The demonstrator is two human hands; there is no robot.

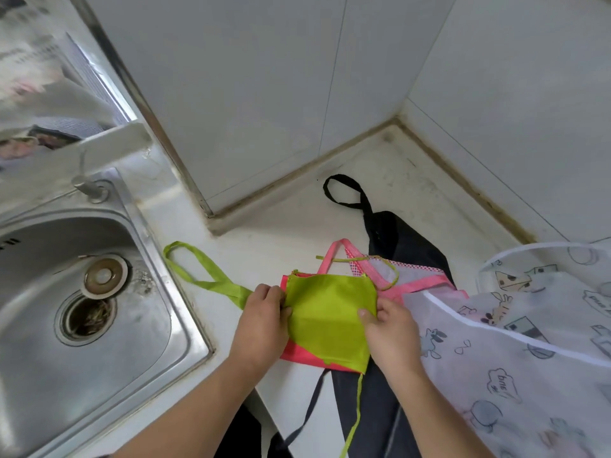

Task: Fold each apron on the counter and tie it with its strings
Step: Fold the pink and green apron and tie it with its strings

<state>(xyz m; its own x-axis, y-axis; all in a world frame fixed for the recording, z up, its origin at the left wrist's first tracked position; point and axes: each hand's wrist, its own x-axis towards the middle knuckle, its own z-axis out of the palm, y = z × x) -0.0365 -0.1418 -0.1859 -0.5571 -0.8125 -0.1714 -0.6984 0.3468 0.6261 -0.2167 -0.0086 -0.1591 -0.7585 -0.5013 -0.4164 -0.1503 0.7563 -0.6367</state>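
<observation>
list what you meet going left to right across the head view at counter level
sink → green neck loop → left hand → green apron → right hand → white printed apron

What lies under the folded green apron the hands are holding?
The green apron lies on a pink apron, whose edges show around it, with a black apron lower still. How they overlap beneath the green fabric is hidden.
</observation>
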